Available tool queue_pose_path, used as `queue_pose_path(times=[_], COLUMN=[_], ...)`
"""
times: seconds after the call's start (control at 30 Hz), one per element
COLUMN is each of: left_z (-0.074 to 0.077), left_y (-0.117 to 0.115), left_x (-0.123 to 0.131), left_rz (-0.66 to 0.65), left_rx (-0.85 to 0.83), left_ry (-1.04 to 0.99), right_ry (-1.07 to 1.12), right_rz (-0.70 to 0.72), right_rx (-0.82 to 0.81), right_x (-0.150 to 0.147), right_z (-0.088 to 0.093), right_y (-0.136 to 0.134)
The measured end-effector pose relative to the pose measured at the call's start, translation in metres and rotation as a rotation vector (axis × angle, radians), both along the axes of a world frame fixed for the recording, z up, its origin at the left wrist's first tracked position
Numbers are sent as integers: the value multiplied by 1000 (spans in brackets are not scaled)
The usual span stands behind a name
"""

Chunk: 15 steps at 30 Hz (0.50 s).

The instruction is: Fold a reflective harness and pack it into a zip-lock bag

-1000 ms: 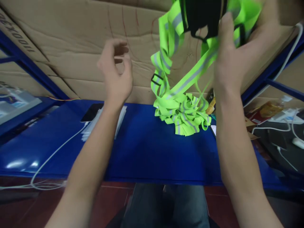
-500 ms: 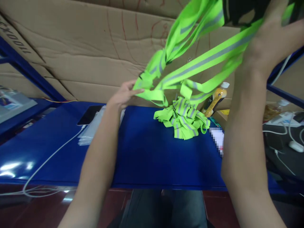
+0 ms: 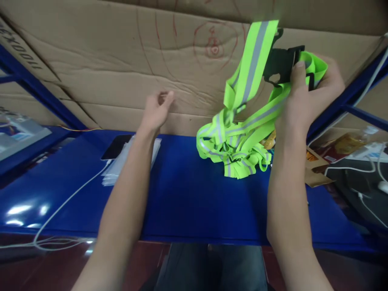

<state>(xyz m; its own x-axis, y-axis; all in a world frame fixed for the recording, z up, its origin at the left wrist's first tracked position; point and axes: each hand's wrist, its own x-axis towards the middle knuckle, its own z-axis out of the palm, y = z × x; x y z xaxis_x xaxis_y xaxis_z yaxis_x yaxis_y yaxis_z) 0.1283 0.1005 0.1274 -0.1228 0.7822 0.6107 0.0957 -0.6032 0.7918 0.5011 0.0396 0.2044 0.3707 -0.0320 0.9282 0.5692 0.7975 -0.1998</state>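
My right hand (image 3: 312,89) is closed around a lime-yellow reflective strap (image 3: 256,64) with a grey stripe, gripping it beside a black plastic buckle (image 3: 280,64). Loops of the strap hang from this hand down to a tangled pile of the same webbing (image 3: 239,161) on the blue table. Where the hanging part ends and the pile begins is hard to make out. My left hand (image 3: 156,111) is raised in front of the cardboard with its fingers curled in and nothing in them, apart from the strap.
A cardboard sheet (image 3: 121,60) with red markings stands behind the blue table (image 3: 194,202). On the left lie a black phone (image 3: 117,146) with a white cable and a stack of clear plastic bags (image 3: 118,167). An opened carton (image 3: 317,173) sits at right, near white cables.
My left hand has let go of the strap, which swung right and dropped toward the pile. My right hand has come lower and left, bringing the buckle into view.
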Motion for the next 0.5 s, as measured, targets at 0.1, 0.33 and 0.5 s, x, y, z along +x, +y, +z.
queue_pose_path(times=[0.1,0.33,0.5], left_z=[26,39,69], left_y=[-47,-92,-93], left_x=[52,88,19], left_rz=[-228,-528,-332], left_rx=[162,-149,-19], left_ry=[194,149,209], right_ry=[-27,-147,-54], right_rz=[-37,-172,31], right_rx=[-39,-145,-237], right_x=[-21,-57,-25], right_z=[-2,12,16], right_y=[-23,-84,-80])
